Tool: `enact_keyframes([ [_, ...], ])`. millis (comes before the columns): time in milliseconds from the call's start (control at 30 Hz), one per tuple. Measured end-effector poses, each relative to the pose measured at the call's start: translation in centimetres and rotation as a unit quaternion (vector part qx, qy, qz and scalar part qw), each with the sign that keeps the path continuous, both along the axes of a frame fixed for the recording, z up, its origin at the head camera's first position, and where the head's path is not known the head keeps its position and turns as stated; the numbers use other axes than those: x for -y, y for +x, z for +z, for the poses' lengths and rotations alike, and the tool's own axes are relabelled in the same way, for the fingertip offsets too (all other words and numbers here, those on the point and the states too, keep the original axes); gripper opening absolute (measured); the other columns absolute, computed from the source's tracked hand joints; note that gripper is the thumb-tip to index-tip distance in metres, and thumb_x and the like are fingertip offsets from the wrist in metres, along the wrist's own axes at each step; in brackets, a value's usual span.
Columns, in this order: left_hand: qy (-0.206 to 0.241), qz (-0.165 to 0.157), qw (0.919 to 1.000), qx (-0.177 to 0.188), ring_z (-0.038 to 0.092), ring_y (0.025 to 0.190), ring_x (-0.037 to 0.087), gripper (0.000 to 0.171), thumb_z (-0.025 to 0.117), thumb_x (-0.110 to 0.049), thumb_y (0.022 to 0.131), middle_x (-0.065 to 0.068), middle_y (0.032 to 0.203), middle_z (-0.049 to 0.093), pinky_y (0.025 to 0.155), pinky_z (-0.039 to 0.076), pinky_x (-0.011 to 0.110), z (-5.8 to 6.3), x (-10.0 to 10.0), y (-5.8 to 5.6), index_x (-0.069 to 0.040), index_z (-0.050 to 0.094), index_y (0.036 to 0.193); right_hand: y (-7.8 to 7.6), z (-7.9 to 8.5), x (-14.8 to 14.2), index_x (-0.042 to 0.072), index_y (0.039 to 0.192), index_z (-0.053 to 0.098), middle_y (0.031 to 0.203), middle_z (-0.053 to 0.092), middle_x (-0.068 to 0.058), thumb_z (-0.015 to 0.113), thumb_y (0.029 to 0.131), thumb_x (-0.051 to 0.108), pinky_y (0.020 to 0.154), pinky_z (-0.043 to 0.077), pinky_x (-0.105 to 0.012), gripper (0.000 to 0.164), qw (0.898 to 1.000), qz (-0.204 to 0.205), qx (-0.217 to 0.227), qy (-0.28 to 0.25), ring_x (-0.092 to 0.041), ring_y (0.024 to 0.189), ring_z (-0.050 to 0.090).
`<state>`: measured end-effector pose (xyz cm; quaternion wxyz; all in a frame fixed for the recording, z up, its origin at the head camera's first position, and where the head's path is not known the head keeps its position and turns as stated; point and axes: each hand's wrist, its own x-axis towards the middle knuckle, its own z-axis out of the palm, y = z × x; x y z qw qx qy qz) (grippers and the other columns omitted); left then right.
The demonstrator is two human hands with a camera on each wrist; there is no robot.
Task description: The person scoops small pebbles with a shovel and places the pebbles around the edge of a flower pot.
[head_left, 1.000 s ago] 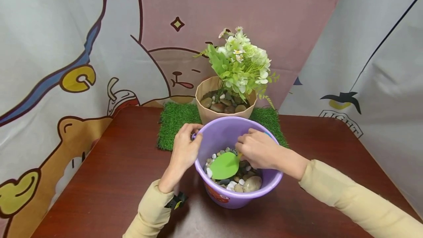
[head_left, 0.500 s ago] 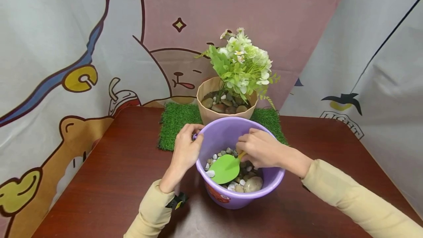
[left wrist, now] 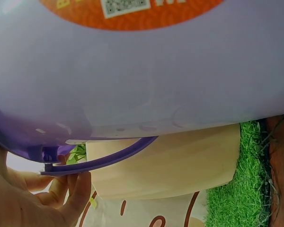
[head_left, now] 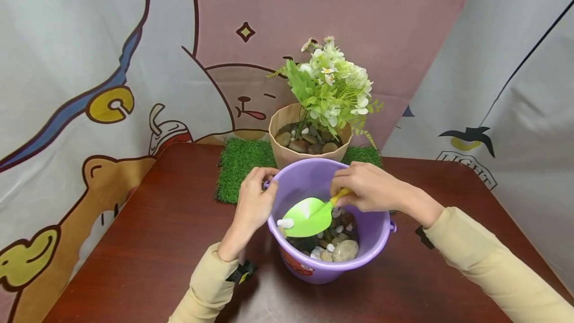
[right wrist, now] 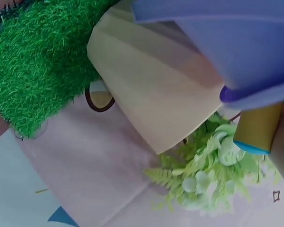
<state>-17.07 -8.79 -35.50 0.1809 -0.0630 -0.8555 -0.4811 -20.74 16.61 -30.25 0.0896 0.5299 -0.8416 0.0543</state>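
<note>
My left hand (head_left: 254,201) holds the left rim of a purple bucket (head_left: 334,270); in the left wrist view its fingers curl at the lug of the purple bail handle (left wrist: 109,161). My right hand (head_left: 369,187) grips the yellow handle of a toy shovel, whose end (right wrist: 258,127) pokes past that hand in the right wrist view. The shovel's green blade (head_left: 311,221) is inside the bucket, over the stones and near the left wall. A white pebble (head_left: 285,224) is at the blade's left end. Below lie mixed pebbles and one large pale stone (head_left: 345,251).
Just behind the bucket, a beige faceted pot (head_left: 287,156) with stones and white-green flowers (head_left: 334,93) stands on an artificial grass mat (head_left: 244,168). All are on a brown wooden table (head_left: 179,223). A printed cloth (head_left: 358,9) hangs behind.
My right hand has moved up and slightly right, raising the shovel's handle and blade from among the pebbles. More of the yellow handle shows. The left hand keeps its hold on the rim.
</note>
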Motion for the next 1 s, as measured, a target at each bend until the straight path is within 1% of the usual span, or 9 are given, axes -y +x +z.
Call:
enact_keyframes([
  [167,0.001,0.001,1.0000,0.000,0.055,0.083,0.021,0.023,0.056,-0.010,0.086,0.007,0.087,0.059,0.077,0.043,0.034,0.1,0.0,0.1,-0.005,0.068,0.106,-0.2,0.6,-0.9,0.024,0.086,0.066,0.082,0.063,0.016,0.076,0.078,0.026,0.068,0.041,-0.024,0.013,1.000,-0.027,0.003,-0.008,0.000,0.066,0.044],
  [367,0.002,0.001,1.0000,-0.001,0.054,0.082,0.020,0.023,0.056,-0.009,0.086,0.008,0.087,0.059,0.076,0.043,0.033,0.1,0.1,0.1,-0.005,0.068,0.105,-0.5,1.2,-1.7,0.026,0.086,0.067,0.080,0.063,0.016,0.076,0.078,0.022,0.059,0.041,-0.018,0.012,0.998,-0.040,0.036,-0.026,0.003,0.064,0.046],
  [500,0.002,0.000,1.0000,-0.001,0.055,0.083,0.021,0.023,0.056,-0.009,0.086,0.008,0.087,0.060,0.077,0.043,0.034,0.0,0.1,0.1,-0.005,0.068,0.106,-0.6,1.9,-2.1,0.025,0.084,0.068,0.079,0.062,0.017,0.077,0.077,0.022,0.057,0.042,-0.017,0.012,0.997,-0.058,0.039,-0.034,0.004,0.064,0.047],
  [633,0.000,0.001,1.0000,-0.002,0.055,0.082,0.021,0.023,0.056,-0.009,0.086,0.008,0.087,0.060,0.076,0.044,0.034,0.1,0.1,0.1,-0.005,0.068,0.105,-0.9,3.1,-2.5,0.024,0.084,0.068,0.078,0.062,0.015,0.077,0.078,0.022,0.055,0.041,-0.018,0.011,0.995,-0.090,0.037,-0.034,0.003,0.062,0.047],
  [767,-0.001,0.001,1.0000,-0.002,0.055,0.082,0.021,0.023,0.057,-0.009,0.086,0.008,0.088,0.060,0.076,0.044,0.034,0.1,0.1,0.1,-0.005,0.068,0.106,-1.4,4.3,-2.8,0.022,0.084,0.068,0.077,0.063,0.013,0.075,0.080,0.021,0.054,0.041,-0.020,0.008,0.991,-0.128,0.026,-0.038,0.001,0.059,0.047],
  [867,-0.001,0.001,1.0000,0.000,0.055,0.083,0.021,0.023,0.056,-0.010,0.086,0.008,0.088,0.060,0.077,0.044,0.035,0.1,0.0,0.1,-0.005,0.068,0.106,-1.9,5.0,-2.9,0.021,0.083,0.068,0.077,0.065,0.011,0.073,0.082,0.021,0.054,0.041,-0.023,0.005,0.985,-0.167,0.015,-0.041,-0.001,0.059,0.049],
  [1000,0.000,0.001,1.0000,-0.002,0.056,0.083,0.021,0.023,0.057,-0.010,0.086,0.008,0.088,0.060,0.077,0.044,0.035,0.0,0.0,0.1,-0.005,0.068,0.105,-2.6,5.5,-2.8,0.019,0.082,0.069,0.076,0.067,0.007,0.072,0.083,0.023,0.051,0.041,-0.026,0.005,0.975,-0.215,-0.016,-0.045,-0.005,0.057,0.051],
])
